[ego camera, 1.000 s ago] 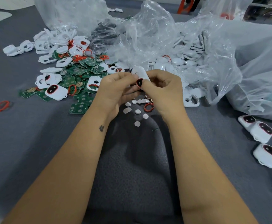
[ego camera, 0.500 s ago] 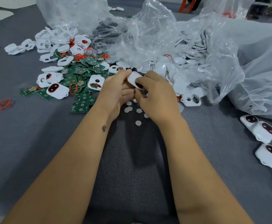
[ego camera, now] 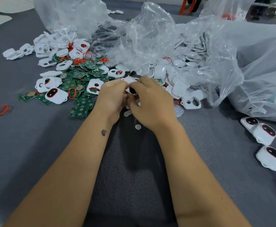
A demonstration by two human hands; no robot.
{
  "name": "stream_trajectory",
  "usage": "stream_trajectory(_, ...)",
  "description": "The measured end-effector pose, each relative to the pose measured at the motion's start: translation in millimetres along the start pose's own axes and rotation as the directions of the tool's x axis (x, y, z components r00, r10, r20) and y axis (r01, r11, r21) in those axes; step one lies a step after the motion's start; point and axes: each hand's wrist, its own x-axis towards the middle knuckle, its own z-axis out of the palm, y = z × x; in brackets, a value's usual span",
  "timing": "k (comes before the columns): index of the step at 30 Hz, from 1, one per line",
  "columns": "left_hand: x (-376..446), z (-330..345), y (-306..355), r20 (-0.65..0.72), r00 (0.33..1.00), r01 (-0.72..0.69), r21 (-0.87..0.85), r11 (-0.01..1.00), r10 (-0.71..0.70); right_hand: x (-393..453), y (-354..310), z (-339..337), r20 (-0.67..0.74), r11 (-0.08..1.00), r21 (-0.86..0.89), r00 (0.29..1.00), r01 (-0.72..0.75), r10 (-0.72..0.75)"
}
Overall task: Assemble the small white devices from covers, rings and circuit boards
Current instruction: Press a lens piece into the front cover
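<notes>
Far left: a loose red ring (ego camera: pixel 2 109) lies alone on the grey worktop (ego camera: pixel 27 145), well apart from the main heap.
Left heap: green circuit boards (ego camera: pixel 79 111) spread in a pile with white covers (ego camera: pixel 43 48) and more red rings scattered over and among them; one assembled white device (ego camera: pixel 56 95) with a dark, red-edged window lies face up at the heap's near edge.
Left hand: the left hand (ego camera: pixel 111 99) is curled, its grip closed on the left side of the small white device (ego camera: pixel 129 81) at centre frame, fingertips pinching it.
Task piece: held between both hands just above the worktop, at the near edge of the parts pile; its white shell faces up and away, a dark window shows on the underside toward the camera. Its long axis cannot be told, since fingers cover most of it.
Right hand: the right hand (ego camera: pixel 152 102) is curled over the piece's right side, grip clenched on it, knuckles toward the camera.
Below the hands: small white discs (ego camera: pixel 138 127) lie scattered on the worktop.
Centre back to right: crumpled clear plastic bags (ego camera: pixel 150 38) hold more white covers.
Far right: a row of finished devices (ego camera: pixel 265 134) rests on the worktop, windows up.
</notes>
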Motion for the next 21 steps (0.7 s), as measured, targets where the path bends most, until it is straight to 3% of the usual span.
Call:
stream_trajectory(3,1,-1,-1,-0.032,0.999,-0.026,-0.001,1.000,0.026,-2,-1,-2,-0.042,0.987,0.157,0.998,-0.039,0.046)
stream_trajectory(6,4,-3,0,-0.076,0.997,-0.015,-0.082,0.997,0.009,1,1,-7,-0.125,0.886,0.440,0.967,-0.147,0.223)
stream_trajectory(9,7,-2,2,-0.118,0.992,0.017,-0.200,0.980,-0.041,5,14,-16,-0.179,0.737,0.614,0.860,-0.281,0.477)
stream_trajectory(11,8,-3,3,-0.132,0.990,0.013,-0.239,0.971,-0.046,7,26,-22,-0.141,0.654,0.638,0.774,-0.406,0.618)
stream_trajectory(13,8,-3,4,-0.135,0.990,0.001,-0.251,0.968,-0.036,8,39,-28,-0.080,0.624,0.585,0.729,-0.518,0.680)
stream_trajectory(16,8,-3,3,-0.129,0.990,0.013,-0.262,0.965,-0.048,6,52,-38,0.075,0.689,0.393,0.767,-0.610,0.637)
stream_trajectory(19,8,-3,4,-0.110,0.990,0.051,-0.313,0.948,-0.090,2,57,-51,0.236,0.783,0.149,0.791,-0.604,0.565)
stream_trajectory(21,9,-4,5,-0.099,0.987,0.083,-0.367,0.927,-0.127,0,55,-58,0.354,0.850,-0.054,0.786,-0.524,0.507)
